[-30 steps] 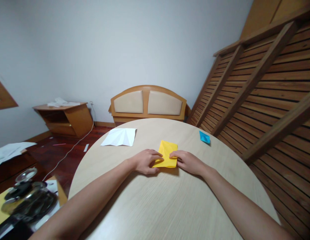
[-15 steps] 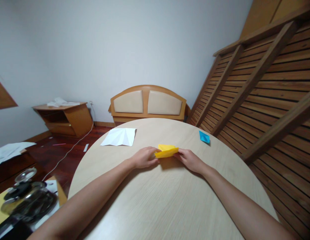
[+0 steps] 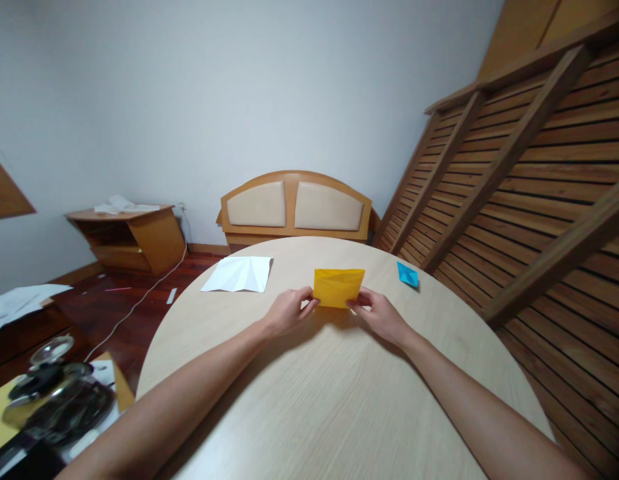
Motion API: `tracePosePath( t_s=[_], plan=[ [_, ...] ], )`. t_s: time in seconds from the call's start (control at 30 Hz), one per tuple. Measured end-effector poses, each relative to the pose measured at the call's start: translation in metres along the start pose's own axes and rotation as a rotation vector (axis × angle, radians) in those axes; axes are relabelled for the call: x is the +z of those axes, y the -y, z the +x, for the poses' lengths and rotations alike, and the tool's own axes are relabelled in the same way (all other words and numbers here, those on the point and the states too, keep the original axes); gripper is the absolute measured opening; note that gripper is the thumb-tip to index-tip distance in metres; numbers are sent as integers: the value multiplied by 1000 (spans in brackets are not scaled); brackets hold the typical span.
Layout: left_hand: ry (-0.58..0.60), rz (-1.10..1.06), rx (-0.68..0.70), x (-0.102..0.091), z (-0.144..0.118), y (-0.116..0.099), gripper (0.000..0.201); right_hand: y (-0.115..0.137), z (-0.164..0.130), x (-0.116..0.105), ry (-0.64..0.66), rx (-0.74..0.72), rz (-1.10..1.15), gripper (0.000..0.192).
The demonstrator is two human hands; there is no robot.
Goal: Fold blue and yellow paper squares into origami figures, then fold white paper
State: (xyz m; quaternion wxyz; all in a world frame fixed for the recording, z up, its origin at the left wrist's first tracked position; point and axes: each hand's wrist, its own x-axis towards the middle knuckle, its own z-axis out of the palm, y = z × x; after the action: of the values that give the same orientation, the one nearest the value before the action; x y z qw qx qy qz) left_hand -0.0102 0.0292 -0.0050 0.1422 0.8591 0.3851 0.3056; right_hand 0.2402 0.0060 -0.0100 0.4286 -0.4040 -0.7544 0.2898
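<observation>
A folded piece of yellow paper (image 3: 338, 288) is held upright just above the round table (image 3: 309, 393), its flat rectangular side facing me. My left hand (image 3: 290, 309) pinches its left edge between thumb and fingers. At the lower right corner, my right hand (image 3: 379, 313) grips it the same way. Beyond my left hand lies a creased white sheet of paper (image 3: 238, 274), spread out on the table. A small folded blue paper shape (image 3: 408, 275) rests on the far right of the tabletop.
Past the table stands a padded wooden headboard (image 3: 296, 203). Slatted wooden panels (image 3: 519, 193) lean along the right. A low cabinet (image 3: 129, 237) with papers is at the left back. Glass items (image 3: 64, 400) crowd a surface at the lower left; a white cable (image 3: 139, 307) crosses the floor.
The yellow paper has been tilted up from a nearly edge-on pose, so its broad face now shows. Both hands have turned slightly with it. The white and blue papers have not moved.
</observation>
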Motion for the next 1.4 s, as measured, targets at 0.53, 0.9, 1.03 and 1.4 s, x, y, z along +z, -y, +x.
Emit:
tracePosePath(
  t_s=[0.53, 0.9, 1.03, 1.4],
  plan=[
    [-99, -228, 0, 4, 5, 11, 14, -8, 4, -2, -118, 12, 114, 32],
    [-57, -582, -11, 0, 5, 3, 29, -3, 6, 0, -188, 74, 205, 35],
    [-45, -601, -21, -1, 5, 4, 31, -2, 6, -1, -195, 83, 214, 36],
    [-66, -602, -35, -5, 6, 1, 28, 6, 6, -3, -178, 97, 235, 36]
  ],
)
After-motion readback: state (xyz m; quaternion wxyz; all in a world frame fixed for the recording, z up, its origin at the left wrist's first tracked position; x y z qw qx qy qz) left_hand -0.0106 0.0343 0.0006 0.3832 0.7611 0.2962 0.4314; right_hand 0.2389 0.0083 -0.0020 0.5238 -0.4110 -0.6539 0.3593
